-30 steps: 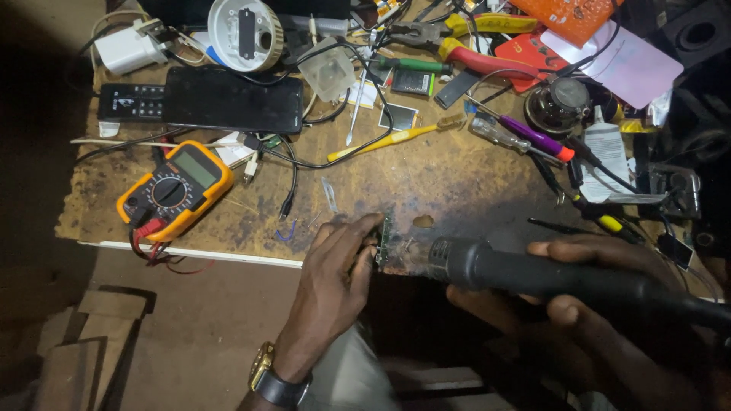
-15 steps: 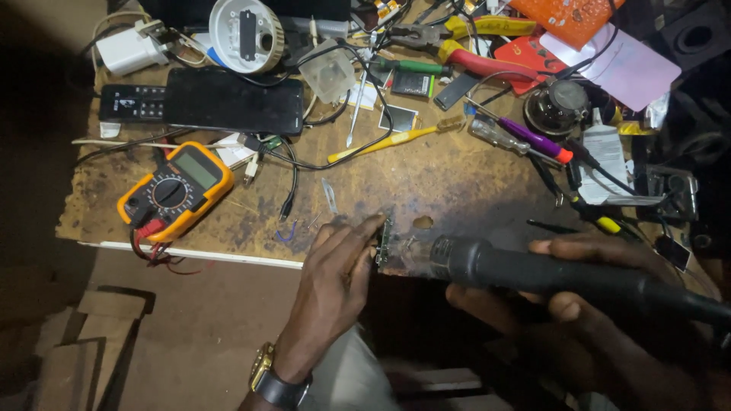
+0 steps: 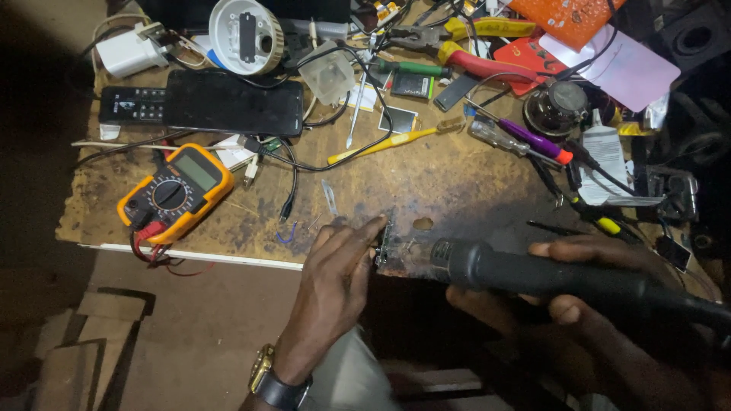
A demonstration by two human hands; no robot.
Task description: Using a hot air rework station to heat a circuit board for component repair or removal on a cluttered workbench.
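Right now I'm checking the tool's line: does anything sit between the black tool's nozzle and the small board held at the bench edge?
Nothing visible does. The right hand aims the black tool straight at the small circuit board, pinched by the left hand.

We counted one yellow digital multimeter (image 3: 177,192), one black flat phone (image 3: 234,103), one black remote control (image 3: 131,104), one white wall charger (image 3: 131,53), one round white plastic housing (image 3: 244,36), one yellow toothbrush (image 3: 396,140), two hands, and one purple-handled screwdriver (image 3: 525,141).
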